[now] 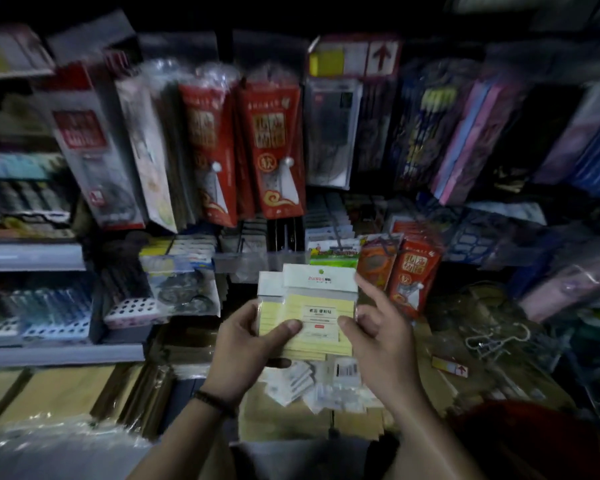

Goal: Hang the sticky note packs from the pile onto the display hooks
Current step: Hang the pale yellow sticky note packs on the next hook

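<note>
— Grip?
— My left hand and right hand pinch the stacked yellow sticky note packs in clear sleeves; right forefinger raised.
— Clearance?
— Red hanging packets above them; loose white packs on brown cardboard below.

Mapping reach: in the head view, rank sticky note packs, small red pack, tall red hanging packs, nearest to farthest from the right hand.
1. Sticky note packs: held in the right hand.
2. Small red pack: just up-right.
3. Tall red hanging packs: upper row, up-left.
</note>
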Demonstrator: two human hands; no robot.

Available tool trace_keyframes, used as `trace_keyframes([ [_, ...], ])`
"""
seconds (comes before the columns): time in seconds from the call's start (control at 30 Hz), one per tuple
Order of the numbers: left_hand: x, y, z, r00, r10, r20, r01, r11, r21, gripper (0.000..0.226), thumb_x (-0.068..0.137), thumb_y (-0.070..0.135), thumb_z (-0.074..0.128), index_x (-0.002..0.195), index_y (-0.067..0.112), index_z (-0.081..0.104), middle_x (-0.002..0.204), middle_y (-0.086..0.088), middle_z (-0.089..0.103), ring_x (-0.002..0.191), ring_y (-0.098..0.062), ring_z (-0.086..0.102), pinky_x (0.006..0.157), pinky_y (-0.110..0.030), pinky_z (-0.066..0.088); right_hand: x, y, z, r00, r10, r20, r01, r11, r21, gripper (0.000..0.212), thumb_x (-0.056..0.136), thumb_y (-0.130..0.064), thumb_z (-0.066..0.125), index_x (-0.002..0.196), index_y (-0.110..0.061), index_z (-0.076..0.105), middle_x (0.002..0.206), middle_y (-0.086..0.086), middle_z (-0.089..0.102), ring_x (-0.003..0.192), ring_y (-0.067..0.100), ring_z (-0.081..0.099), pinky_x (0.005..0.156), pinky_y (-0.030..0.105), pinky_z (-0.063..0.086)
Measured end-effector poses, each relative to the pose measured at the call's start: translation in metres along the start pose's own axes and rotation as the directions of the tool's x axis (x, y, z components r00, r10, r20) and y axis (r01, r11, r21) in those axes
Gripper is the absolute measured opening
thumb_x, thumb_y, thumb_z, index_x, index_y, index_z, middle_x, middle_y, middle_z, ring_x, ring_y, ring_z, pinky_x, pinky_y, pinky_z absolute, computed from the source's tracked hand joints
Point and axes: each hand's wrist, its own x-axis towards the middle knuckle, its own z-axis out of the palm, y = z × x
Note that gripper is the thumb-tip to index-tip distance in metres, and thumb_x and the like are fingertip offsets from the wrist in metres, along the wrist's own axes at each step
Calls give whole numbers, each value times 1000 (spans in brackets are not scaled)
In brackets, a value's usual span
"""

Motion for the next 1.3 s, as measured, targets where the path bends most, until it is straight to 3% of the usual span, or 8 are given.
trace_keyframes([
  [0.1,4,47,-4,991,117,61,-117,993,-2,28,91,14,81,117,9,72,108,-12,82,89,-31,80,64,-38,65,19,-39,-4,996,-84,10,84,996,20,52,102,-9,71,140,-44,66,84,22,61,78,39,64,71,42,54],
  [0.23,8,110,-11,960,267,88,-269,963,13,33,91,19,74,123,11,72,119,-4,81,112,-25,77,94,-41,63,48,-103,-11,988,-141,60,137,988,73,46,100,4,67,127,-32,74,110,-1,81,106,16,77,95,42,64],
  [0.37,16,161,-20,927,370,59,-372,928,35,21,98,11,72,119,15,73,114,-2,82,106,-23,79,78,-35,67,80,-167,-23,965,-251,73,246,967,68,47,100,11,64,126,-27,75,121,-10,79,110,10,76,93,31,63],
  [0.57,24,232,-41,872,489,6,-489,871,51,23,102,15,64,125,14,69,121,-3,80,111,-24,77,89,-46,65,118,-244,-14,904,-425,37,420,902,100,44,102,9,62,131,-22,72,113,-18,80,107,6,77,87,23,62],
  [0.73,36,280,-58,824,562,-65,-559,827,66,23,106,17,59,127,24,63,117,-1,80,104,-22,79,78,-46,68,165,-285,4,851,-524,-45,526,846,88,45,102,5,63,134,-25,72,117,-10,80,108,12,77,90,38,65],
  [0.9,47,314,-73,746,654,-129,-633,755,170,26,106,15,61,129,28,61,115,2,80,101,-14,78,73,-27,65,202,-308,24,825,-557,-99,565,821,85,45,103,4,62,135,-26,72,119,-8,78,106,9,77,87,39,66],
  [1.13,60,340,-92,674,715,-189,-676,699,233,24,106,14,61,123,31,59,113,3,77,97,-16,78,67,-34,66,234,-331,52,749,-652,-123,661,748,57,44,103,3,61,134,-26,73,133,-8,73,122,8,70,102,41,62],
  [1.3,65,346,-102,661,718,-218,-678,696,236,18,105,17,62,119,28,60,111,-4,77,92,-23,79,62,-38,65,248,-347,63,654,-728,-205,747,665,23,42,102,2,62,134,-24,73,123,-12,71,115,12,71,94,43,64],
])
